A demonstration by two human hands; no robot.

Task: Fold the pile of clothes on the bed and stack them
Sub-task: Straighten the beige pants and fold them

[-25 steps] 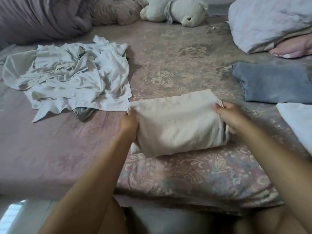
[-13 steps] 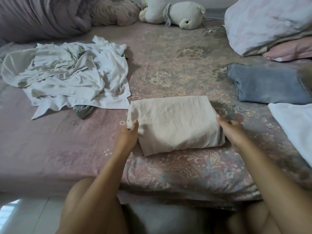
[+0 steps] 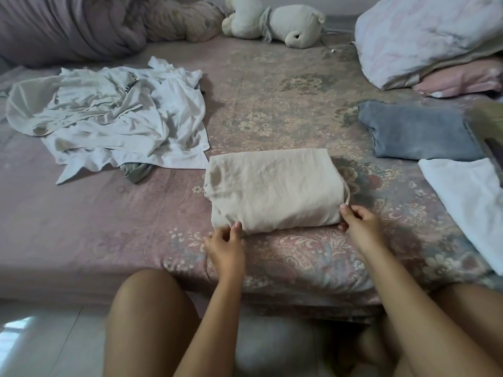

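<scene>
A folded beige garment (image 3: pixel 275 189) lies on the floral bedsheet (image 3: pixel 272 91) near the bed's front edge. My left hand (image 3: pixel 226 242) pinches its near left corner. My right hand (image 3: pixel 359 223) pinches its near right corner, thumb on top. To the left lies the crumpled pile of white clothes (image 3: pixel 114 118), with a bit of green cloth showing under its near edge. On the right, a folded blue-grey garment (image 3: pixel 416 131) lies beside a folded white garment (image 3: pixel 468 197); they are not stacked.
Pillows (image 3: pixel 424 36) are heaped at the back right. A white stuffed toy (image 3: pixel 272 25) and a bunched purple blanket (image 3: pixel 68 25) lie along the back. My bare knees are against the bed's front edge, with tiled floor (image 3: pixel 40 344) below.
Both hands slid from the sides of the beige garment back to its near corners. The garment now lies flat in its folded shape.
</scene>
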